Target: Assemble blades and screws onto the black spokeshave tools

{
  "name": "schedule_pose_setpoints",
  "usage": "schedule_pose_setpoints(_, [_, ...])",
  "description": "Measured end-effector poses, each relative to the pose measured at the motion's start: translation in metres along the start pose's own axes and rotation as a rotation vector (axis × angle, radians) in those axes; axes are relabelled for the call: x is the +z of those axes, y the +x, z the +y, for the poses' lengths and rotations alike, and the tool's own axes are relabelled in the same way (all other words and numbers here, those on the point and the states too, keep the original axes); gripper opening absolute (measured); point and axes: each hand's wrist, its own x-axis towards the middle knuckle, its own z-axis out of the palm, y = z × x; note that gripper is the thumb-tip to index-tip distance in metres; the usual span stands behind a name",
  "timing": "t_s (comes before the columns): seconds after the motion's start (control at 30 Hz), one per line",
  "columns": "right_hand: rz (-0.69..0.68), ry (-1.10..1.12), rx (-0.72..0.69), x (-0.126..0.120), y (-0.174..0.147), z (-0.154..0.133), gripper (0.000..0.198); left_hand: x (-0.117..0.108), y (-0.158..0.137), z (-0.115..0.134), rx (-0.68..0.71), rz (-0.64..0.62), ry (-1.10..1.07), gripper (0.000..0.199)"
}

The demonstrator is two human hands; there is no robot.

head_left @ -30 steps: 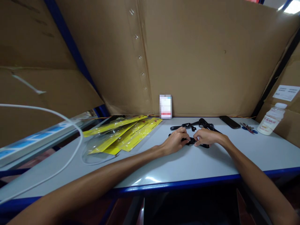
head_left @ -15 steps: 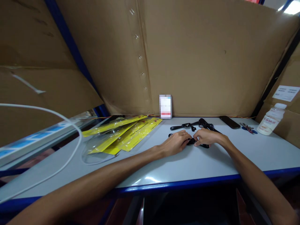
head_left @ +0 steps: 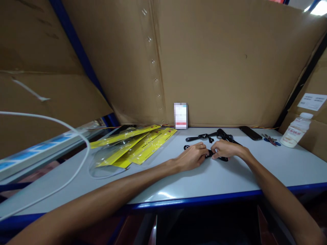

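Note:
My left hand (head_left: 194, 156) and my right hand (head_left: 224, 149) meet over a black tool with a long handle (head_left: 223, 159) on the table. Both hands have their fingers closed around its middle, close together. One looped end of the tool shows beyond the left knuckles, the other below the right hand; the middle is mostly hidden by fingers. Just behind lie another black long-handled tool (head_left: 195, 139), a small black piece (head_left: 211, 140) and a further black tool (head_left: 224, 134), partly covered by my right hand.
Yellow-carded clear packages (head_left: 143, 146) fan out on the left of the white table (head_left: 163, 183). A lit phone (head_left: 181, 116) leans on the cardboard wall. To the right are a dark phone (head_left: 250, 133), keys (head_left: 271, 140) and a white bottle (head_left: 296, 131). A white cable (head_left: 83, 163) loops at left.
My left hand has shifted slightly, and more of the tool's left end shows beyond it. My right hand stays where it was.

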Motion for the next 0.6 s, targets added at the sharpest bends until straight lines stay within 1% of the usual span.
schedule_pose_setpoints(0.17, [0.001,0.001,-0.003,0.0009,0.0009,0.0016,0.017,0.0020,0.0006,-0.0025,-0.031,0.012,0.001,0.017])
schedule_pose_setpoints(0.47, [-0.005,-0.009,0.004,-0.0001,-0.0009,-0.0005,0.018,0.0008,0.0018,-0.0021,-0.021,0.016,0.002,0.022])
schedule_pose_setpoints(0.6, [-0.001,0.009,0.010,-0.0001,-0.0012,-0.0003,0.016,0.0006,0.0015,-0.0015,-0.025,0.030,-0.032,0.022])
